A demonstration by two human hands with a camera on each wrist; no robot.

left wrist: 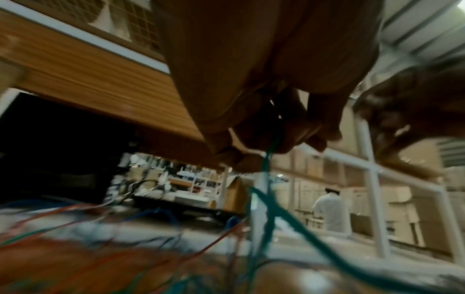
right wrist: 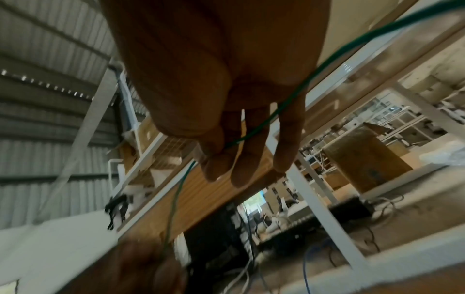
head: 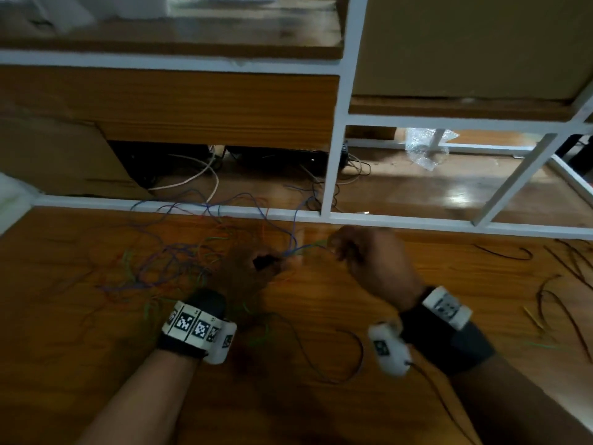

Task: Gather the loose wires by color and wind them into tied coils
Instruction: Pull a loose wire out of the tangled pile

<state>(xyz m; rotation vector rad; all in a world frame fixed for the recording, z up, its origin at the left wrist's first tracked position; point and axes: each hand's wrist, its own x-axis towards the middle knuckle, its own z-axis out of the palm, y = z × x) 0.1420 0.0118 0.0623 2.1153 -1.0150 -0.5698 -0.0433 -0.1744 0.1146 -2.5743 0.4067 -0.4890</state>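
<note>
A tangle of thin loose wires (head: 179, 261), blue, green, red and orange, sprawls over the wooden table (head: 96, 364) left of centre. My left hand (head: 253, 264) hovers over the tangle with its fingers curled round green wires (left wrist: 269, 159) that hang down from the fist. My right hand (head: 362, 252) is just to its right and pinches a green wire (right wrist: 254, 131) between thumb and forefinger; the strand runs across the palm and down toward the left hand. A short green and blue stretch (head: 305, 248) spans the gap between both hands.
Dark brown wires (head: 564, 284) lie scattered at the table's right side, and a yellow piece (head: 532, 316) lies near them. A dark loop (head: 321, 348) lies in front of the hands. A white shelf frame (head: 333, 155) rises behind the table edge, with cables (head: 205, 178) on the floor beyond.
</note>
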